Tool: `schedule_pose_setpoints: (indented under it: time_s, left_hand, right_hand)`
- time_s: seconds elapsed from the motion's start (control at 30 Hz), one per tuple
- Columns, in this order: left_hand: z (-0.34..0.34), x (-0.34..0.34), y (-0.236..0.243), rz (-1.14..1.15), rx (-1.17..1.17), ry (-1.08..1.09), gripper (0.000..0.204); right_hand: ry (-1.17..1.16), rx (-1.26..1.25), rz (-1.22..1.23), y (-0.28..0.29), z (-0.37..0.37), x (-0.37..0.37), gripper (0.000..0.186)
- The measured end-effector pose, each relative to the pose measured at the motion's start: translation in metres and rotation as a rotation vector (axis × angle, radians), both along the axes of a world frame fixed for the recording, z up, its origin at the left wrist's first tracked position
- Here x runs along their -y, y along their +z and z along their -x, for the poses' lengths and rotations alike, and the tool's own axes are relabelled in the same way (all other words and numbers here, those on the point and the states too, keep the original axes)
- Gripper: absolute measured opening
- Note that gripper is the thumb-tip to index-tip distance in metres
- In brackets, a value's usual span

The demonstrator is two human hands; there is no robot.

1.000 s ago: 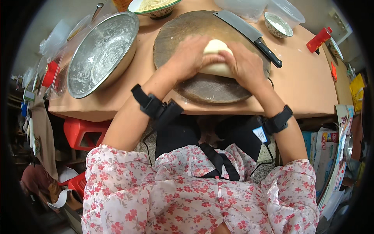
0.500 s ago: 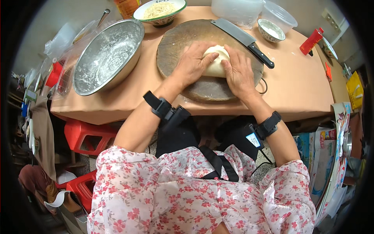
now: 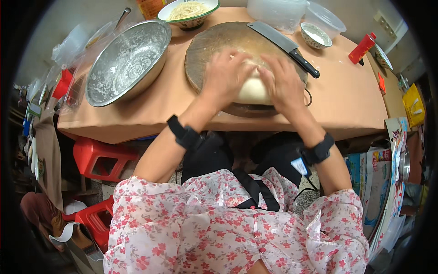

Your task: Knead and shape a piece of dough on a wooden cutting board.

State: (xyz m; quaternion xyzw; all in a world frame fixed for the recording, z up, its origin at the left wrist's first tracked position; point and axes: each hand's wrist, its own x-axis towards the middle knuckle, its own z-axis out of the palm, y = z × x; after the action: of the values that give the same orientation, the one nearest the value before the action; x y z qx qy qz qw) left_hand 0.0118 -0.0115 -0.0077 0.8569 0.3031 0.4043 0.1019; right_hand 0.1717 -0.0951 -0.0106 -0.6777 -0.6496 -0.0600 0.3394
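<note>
A pale, smooth lump of dough (image 3: pixel 253 91) lies on the near half of a round wooden chopping board (image 3: pixel 219 39). My left hand (image 3: pixel 227 75) curls over its far left side, fingers slightly smeared by motion. On the far right side my right hand (image 3: pixel 280 80) grips the same dough, its thumb close to the left one. Both hands hide the dough's far edge. A cleaver (image 3: pixel 276 39) with a black handle rests across the board's right rim, just beyond my right hand.
Left of the board stands a large, flour-dusted metal bowl (image 3: pixel 130 61). At the back are a bowl of pale shreds (image 3: pixel 189 10), a clear plastic tub (image 3: pixel 276 13) and a small bowl of white powder (image 3: pixel 315 35). A red bottle (image 3: pixel 362 48) lies farther right.
The dough has come nearer to me, turning its rounded side to the board's near edge. My hands now sit over its far part, with wrists lower and fingers blurred.
</note>
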Motion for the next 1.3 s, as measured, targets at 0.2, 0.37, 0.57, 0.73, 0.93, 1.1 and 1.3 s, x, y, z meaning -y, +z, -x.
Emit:
schedule_pose_setpoints:
  time_s: [0.2, 0.37, 0.57, 0.73, 0.93, 1.1, 1.3]
  left_hand:
    - [0.034, 0.033, -0.021, -0.253, -0.157, -0.237, 0.075]
    - [0.013, 0.000, -0.022, -0.209, -0.082, -0.131, 0.051]
    - [-0.029, -0.065, 0.015, 0.249, -0.326, -0.011, 0.045]
    - [-0.038, -0.102, -0.003, 0.343, -0.352, 0.061, 0.046]
    - [-0.010, -0.062, -0.010, 0.333, 0.035, -0.167, 0.039]
    - [0.008, -0.016, -0.020, 0.156, 0.002, -0.221, 0.059]
    - [0.021, 0.026, -0.022, 0.180, 0.112, -0.134, 0.056]
  right_hand:
    - [0.120, 0.445, -0.256, -0.023, 0.011, 0.039, 0.059]
    - [0.187, 0.198, -0.128, -0.012, -0.003, -0.005, 0.050]
    - [0.029, -0.111, 0.395, 0.020, -0.031, -0.080, 0.062]
    - [-0.153, -0.143, 0.446, 0.012, -0.042, -0.108, 0.070]
    - [0.097, -0.279, -0.062, -0.024, -0.041, -0.062, 0.042]
    - [0.114, -0.275, -0.111, -0.024, -0.011, -0.019, 0.044]
    - [0.140, -0.331, -0.181, -0.029, 0.016, 0.014, 0.043]
